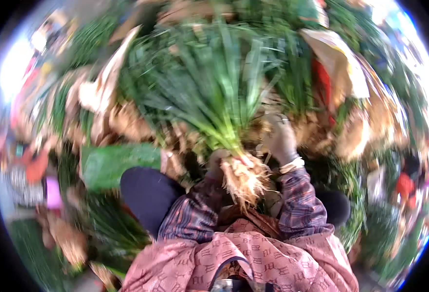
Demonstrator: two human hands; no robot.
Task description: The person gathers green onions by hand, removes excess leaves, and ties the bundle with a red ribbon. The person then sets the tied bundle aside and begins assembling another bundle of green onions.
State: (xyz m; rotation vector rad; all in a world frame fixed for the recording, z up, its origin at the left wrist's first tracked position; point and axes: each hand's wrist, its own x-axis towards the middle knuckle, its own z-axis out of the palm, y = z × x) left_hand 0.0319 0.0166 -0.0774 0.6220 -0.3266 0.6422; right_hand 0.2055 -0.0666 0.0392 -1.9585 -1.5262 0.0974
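Note:
A bunch of green onions (pixel 226 114) is in front of me, its green leaves fanned away and its pale, stringy roots (pixel 246 180) towards my lap. My left hand (pixel 218 163) is closed round the bunch at the left, just above the roots; the stalks hide part of its fingers. To the right of the bunch, my gloved right hand (pixel 280 136) reaches forward, close to more onions on the pile. Motion blurs its fingers, and whether it grips anything does not show.
More green onions (pixel 292 82) with brown roots are heaped ahead. A white and red sack (pixel 338 61) stands among them at the right. By my left knee lies a green sheet-like object (pixel 119 165). Further onion leaves (pixel 109 221) lie at the left, and people's surroundings blur at the edges.

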